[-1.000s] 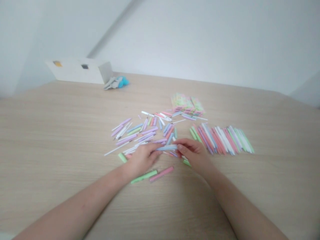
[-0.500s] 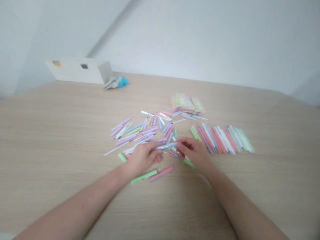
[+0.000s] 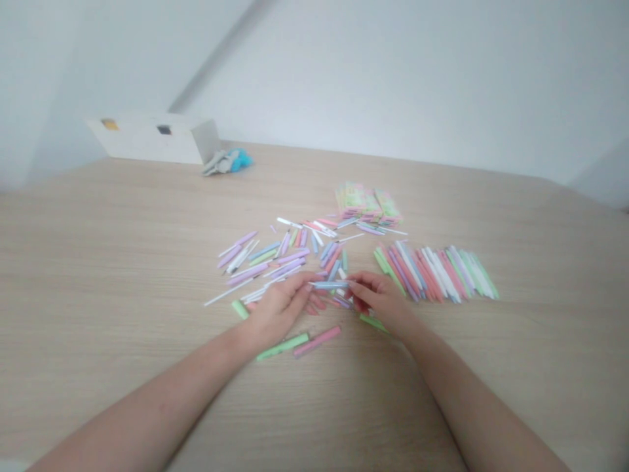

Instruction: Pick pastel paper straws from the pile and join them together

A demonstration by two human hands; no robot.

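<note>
- Pinched between thumb and fingers at both ends, by the left hand (image 3: 281,309) and the right hand (image 3: 386,304): light-blue pen part (image 3: 331,285), nearly level, above the table (image 3: 314,406).
- Beneath and beyond: loose scatter of pen parts (image 3: 295,256), mostly purple, white and blue.
- Nearer, by the left hand: green piece (image 3: 282,347) and pink piece (image 3: 317,342), end to end.
- Right: slanted row of pens (image 3: 437,272).
- Behind: patterned packets (image 3: 363,201), stacked.

Room to pass over desk (image 3: 555,275) right of stick row (image 3: 445,275); scattered sticks (image 3: 293,256) obstruct beyond hands (image 3: 278,308), stacked packs (image 3: 356,198) farther back.
</note>
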